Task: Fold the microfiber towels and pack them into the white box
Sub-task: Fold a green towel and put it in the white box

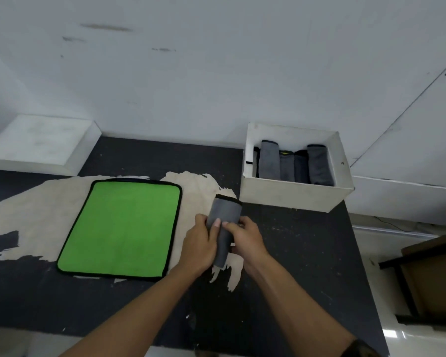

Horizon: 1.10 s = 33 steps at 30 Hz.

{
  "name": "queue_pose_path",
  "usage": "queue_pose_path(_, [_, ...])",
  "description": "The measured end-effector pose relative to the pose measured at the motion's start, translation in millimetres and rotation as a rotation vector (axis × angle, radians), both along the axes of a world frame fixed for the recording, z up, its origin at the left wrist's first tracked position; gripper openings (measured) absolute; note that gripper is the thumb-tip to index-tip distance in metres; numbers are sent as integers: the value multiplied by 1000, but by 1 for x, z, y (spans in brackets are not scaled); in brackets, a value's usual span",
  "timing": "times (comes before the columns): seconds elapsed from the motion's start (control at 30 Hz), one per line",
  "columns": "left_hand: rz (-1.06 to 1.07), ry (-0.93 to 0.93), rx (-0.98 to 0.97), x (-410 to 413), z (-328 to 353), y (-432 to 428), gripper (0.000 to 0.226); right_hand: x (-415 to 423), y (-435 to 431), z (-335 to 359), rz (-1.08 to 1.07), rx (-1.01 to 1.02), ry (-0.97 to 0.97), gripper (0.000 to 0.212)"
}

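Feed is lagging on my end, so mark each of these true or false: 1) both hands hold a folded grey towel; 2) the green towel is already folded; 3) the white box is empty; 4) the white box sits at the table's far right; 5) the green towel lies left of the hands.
1) True: the left hand and right hand grip the folded grey towel.
2) False: the green towel lies spread flat on the table.
3) False: the white box already holds several packed towels.
4) True.
5) True.
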<state>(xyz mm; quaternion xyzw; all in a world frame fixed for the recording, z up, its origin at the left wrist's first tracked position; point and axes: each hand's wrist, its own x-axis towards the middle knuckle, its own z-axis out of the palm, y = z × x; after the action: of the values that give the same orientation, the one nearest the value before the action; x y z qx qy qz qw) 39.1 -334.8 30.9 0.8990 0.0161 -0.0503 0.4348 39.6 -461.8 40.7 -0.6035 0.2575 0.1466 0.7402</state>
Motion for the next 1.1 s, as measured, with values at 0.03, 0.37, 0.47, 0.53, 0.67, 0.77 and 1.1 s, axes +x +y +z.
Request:
queue_pose_path(0.03, [13,-66,9,6,10,-2,25,5,0,8,-16,7,-35,27])
queue_pose_path(0.37, [-11,-281,-39,89,100,-57,14,90,-48,83,-113,-268,-400,16])
queue_pose_path(0.47, [-78,-226,-54,106,109,-74,34,123,-83,92,-196,-334,-408,8])
queue_pose_path(0.53, [-83,-211,-35,112,108,-81,38,149,-111,92,-236,-357,-386,9])
queue_pose_path(0.67, [51,-208,-58,117,94,-78,33,198,-153,71,-210,-347,-246,25])
queue_pose_path(0.77, [170,-186,-81,116,79,-71,30,224,-160,49,-65,-364,-123,34])
queue_pose_path(1.1, [446,-84,-19,106,32,-33,24,256,-143,-11,489,-1062,-91,53])
